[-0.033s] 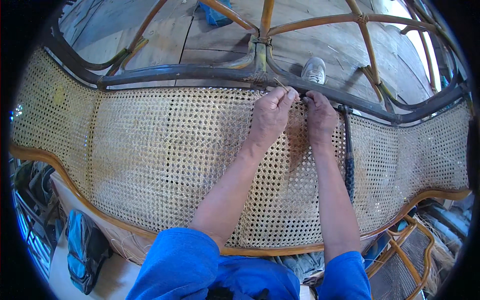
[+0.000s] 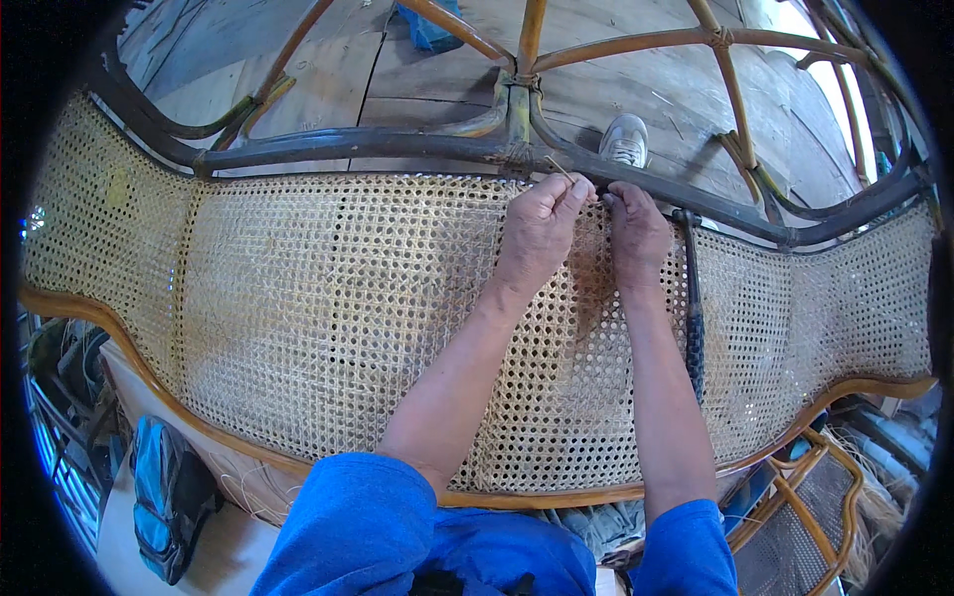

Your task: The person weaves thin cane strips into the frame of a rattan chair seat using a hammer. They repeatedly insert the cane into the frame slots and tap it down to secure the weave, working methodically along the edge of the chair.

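Observation:
A large woven cane panel (image 2: pixel 417 328) with open holes stretches across a curved rattan frame (image 2: pixel 397 145). At its far edge, right of the middle, my left hand (image 2: pixel 538 226) pinches a thin cane strip (image 2: pixel 558 167), whose end sticks out up and to the left. Close beside it, my right hand (image 2: pixel 639 234) is closed at the same edge, its fingertips bent in; what they hold is hidden. Just right of that hand, a dark hammer-like tool (image 2: pixel 693 288) with a ribbed grip lies on the panel, its head against the frame.
Bent rattan poles (image 2: pixel 636 45) rise beyond the panel over a plank floor (image 2: pixel 308 89). A shoe (image 2: pixel 625 140) and a blue bag (image 2: pixel 431 28) are there. A blue and black backpack (image 2: pixel 164 502) lies at the near left. Another rattan piece (image 2: pixel 795 526) stands at the near right.

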A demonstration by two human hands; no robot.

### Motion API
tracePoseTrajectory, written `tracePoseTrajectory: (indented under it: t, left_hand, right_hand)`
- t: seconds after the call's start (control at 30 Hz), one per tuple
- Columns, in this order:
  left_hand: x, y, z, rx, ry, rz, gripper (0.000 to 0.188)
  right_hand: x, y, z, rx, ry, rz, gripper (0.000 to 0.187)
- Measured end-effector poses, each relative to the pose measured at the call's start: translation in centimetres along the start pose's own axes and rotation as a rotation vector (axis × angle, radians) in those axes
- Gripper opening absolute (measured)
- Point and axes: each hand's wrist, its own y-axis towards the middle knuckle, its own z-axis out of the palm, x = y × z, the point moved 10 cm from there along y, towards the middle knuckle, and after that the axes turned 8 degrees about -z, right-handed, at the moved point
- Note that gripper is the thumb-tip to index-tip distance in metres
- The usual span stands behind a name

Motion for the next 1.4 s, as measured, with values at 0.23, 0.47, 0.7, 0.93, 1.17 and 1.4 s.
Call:
tracePoseTrajectory:
  t: [0.23, 0.47, 0.7, 0.93, 1.17, 1.4]
  left_hand:
    - [0.0, -0.2, -0.1, 0.001, -0.001, 0.006, 0.019]
    - [-0.3, -0.4, 0.0, 0.017, 0.005, 0.008, 0.019]
    - [0.1, -0.2, -0.1, 0.023, 0.012, -0.023, 0.020]
    - [-0.2, -0.2, -0.8, -0.030, 0.022, -0.010, 0.019]
    - [-1.7, -0.5, -1.4, -0.205, 0.339, 0.167, 0.011]
    - [-1.0, -0.3, -1.1, -0.236, 0.418, 0.171, 0.012]
  right_hand:
    - [0.2, 0.0, 0.2, 0.071, 0.020, -0.080, 0.016]
    - [0.5, 0.0, 0.3, 0.130, 0.032, -0.078, 0.018]
    - [0.6, -0.4, -0.1, 0.095, 0.095, -0.082, 0.020]
    - [1.6, -0.1, 0.0, 0.162, 0.047, -0.174, 0.020]
    - [1.9, 0.1, 1.4, 0.379, -0.219, -0.182, 0.027]
    - [-2.0, -3.5, -7.7, 0.236, -0.214, 0.153, 0.045]
